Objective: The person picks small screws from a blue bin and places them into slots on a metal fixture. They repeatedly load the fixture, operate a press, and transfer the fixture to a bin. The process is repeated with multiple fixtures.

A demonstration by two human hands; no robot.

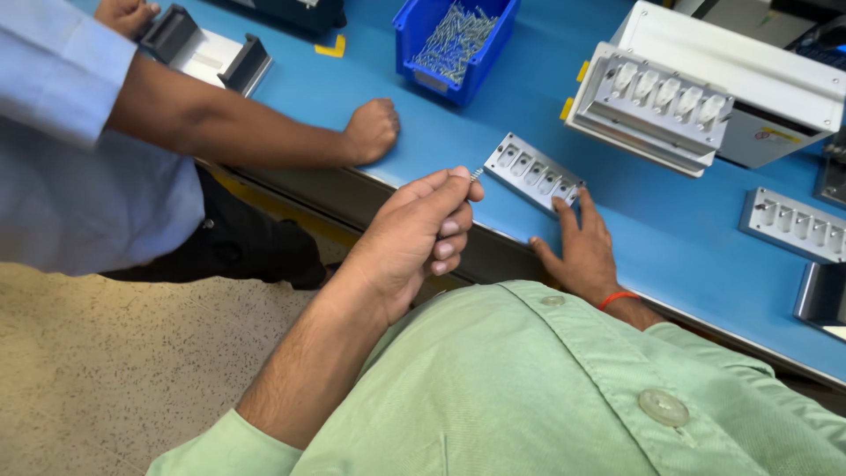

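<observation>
A thin metal pin [476, 174] is pinched between thumb and fingertips of the left hand [423, 231], its tip held just short of the near-left end of a small grey slotted plate [535, 173] lying on the blue table [670, 238]. The pin's long axis is seen running up and to the right, pointing at the plate. The plate is steadied at its right end by the right hand [582, 242], fingers spread flat, nothing gripped. As far as can be judged, the plate's row of slots is unfilled, so the loading appears barely begun; whether any slot holds a pin cannot be told. Beyond the plate, a blue bin [414, 35] of pins is seen; left of the plate, a co-worker's fist [370, 130] rests on the table.
</observation>
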